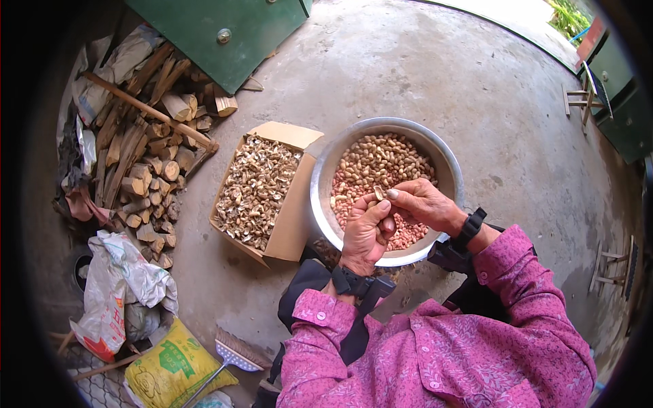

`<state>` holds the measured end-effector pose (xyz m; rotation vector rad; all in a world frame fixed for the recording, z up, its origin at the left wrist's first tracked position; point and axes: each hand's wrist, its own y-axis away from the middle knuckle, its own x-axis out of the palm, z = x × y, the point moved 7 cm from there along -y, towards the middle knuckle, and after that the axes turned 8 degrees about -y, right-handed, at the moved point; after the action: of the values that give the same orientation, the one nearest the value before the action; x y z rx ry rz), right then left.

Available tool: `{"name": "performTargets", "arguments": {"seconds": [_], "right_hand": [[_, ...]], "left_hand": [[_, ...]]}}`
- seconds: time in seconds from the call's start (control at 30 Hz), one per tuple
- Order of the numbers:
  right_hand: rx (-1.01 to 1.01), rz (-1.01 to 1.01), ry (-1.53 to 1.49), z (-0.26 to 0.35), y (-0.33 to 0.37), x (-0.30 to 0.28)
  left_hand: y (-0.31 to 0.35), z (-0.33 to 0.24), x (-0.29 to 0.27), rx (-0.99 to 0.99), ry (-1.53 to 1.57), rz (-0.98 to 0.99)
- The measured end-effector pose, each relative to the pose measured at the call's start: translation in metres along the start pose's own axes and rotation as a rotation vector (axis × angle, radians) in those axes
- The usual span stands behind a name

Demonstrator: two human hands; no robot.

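Over a wide metal basin (317, 197), both my hands meet in front of me. An opened peanut shell (379, 193) is pinched between their fingertips. My left hand (366, 231) is closed, with its thumb and fingers at the shell's lower end. From the right, my right hand (427, 205) grips the shell's side between thumb and finger. Whether a kernel is still inside is too small to tell. Inside the basin, unshelled peanuts (386, 158) lie at the far side. Pink shelled kernels (345, 189) cover the nearer part, partly hidden by my hands.
Left of the basin stands a cardboard box (289, 217) full of empty shells (257, 190). Stacked firewood (153, 177) lies farther left, below a green cabinet (221, 34). A yellow sack (173, 367) and a brush (238, 352) lie at lower left. Small stools (583, 98) stand at right.
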<state>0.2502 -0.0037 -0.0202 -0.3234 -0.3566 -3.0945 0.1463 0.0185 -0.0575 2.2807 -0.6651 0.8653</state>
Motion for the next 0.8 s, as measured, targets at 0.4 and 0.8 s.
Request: {"name": "performTargets", "arguments": {"seconds": [0.4,0.8], "right_hand": [[0.079,-0.118,-0.252,-0.014,-0.004,-0.012],[-0.063,0.017,-0.561,0.015,0.010,-0.025]], "left_hand": [[-0.004,-0.011,0.002,0.040,-0.022,0.024],[-0.010,-0.001,-0.033,0.020,-0.303,-0.221]]}}
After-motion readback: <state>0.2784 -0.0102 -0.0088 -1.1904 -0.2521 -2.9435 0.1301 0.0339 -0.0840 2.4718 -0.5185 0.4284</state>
